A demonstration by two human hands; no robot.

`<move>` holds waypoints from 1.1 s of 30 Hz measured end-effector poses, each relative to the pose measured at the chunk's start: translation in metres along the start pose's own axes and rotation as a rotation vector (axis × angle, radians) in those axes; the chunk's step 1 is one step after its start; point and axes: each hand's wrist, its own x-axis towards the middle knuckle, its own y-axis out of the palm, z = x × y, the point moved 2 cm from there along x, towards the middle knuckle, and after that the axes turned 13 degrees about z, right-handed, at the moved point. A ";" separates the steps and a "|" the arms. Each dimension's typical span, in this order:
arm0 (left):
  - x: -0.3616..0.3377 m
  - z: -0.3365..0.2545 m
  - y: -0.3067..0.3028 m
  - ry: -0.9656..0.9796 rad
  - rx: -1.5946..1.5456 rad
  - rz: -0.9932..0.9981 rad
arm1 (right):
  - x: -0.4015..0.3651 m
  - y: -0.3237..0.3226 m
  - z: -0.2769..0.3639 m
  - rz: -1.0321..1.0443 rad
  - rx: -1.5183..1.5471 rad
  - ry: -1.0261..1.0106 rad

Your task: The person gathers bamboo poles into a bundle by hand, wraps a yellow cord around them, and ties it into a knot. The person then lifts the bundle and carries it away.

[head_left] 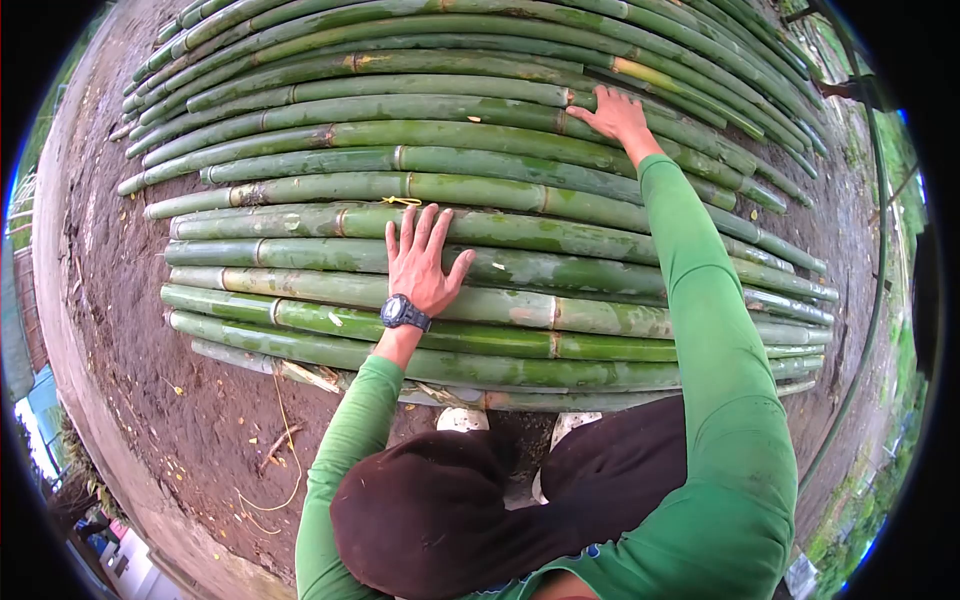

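The left hand [428, 272], flattened and gripping nothing, rests on bamboo poles [570, 270]; the right hand [615, 118], likewise unclosed, lies farther out. The poles run beneath both palms, long axes crosswise to the reach, the left hand closer to the nearest pole.

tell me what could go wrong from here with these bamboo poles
The long, round green bamboo poles might roll under the bare left hand and bare right hand, pinching skin between them. The nearest pole could also shift onto the dirt-spotted white shoes close to it.
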 end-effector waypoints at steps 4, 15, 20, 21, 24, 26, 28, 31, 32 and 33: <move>0.000 0.001 0.001 -0.007 -0.005 0.004 | 0.006 -0.027 0.007 0.185 -0.069 -0.005; -0.006 0.008 0.003 -0.002 -0.005 -0.073 | -0.094 -0.038 0.032 0.128 0.060 -0.247; -0.011 0.003 -0.002 0.011 0.001 -0.092 | -0.171 -0.053 -0.007 -0.004 0.045 -0.384; -0.012 0.003 -0.002 0.017 0.002 -0.103 | -0.189 -0.060 -0.020 -0.015 0.041 -0.381; -0.018 0.002 -0.003 0.092 -0.020 -0.188 | -0.256 -0.062 -0.066 0.031 0.100 -0.349; -0.027 -0.003 -0.008 0.158 0.009 -0.276 | -0.296 -0.051 -0.090 -0.026 0.123 -0.379; -0.039 -0.007 -0.029 0.192 0.069 -0.402 | -0.340 -0.037 -0.111 -0.041 0.172 -0.402; -0.045 0.009 -0.101 0.056 0.248 -0.270 | -0.400 -0.018 -0.137 -0.027 0.174 -0.342; -0.043 0.031 -0.110 -0.005 0.300 -0.197 | -0.414 -0.007 -0.153 -0.045 0.169 -0.366; -0.044 0.046 -0.121 -0.029 0.399 -0.151 | -0.428 0.004 -0.166 -0.062 0.167 -0.392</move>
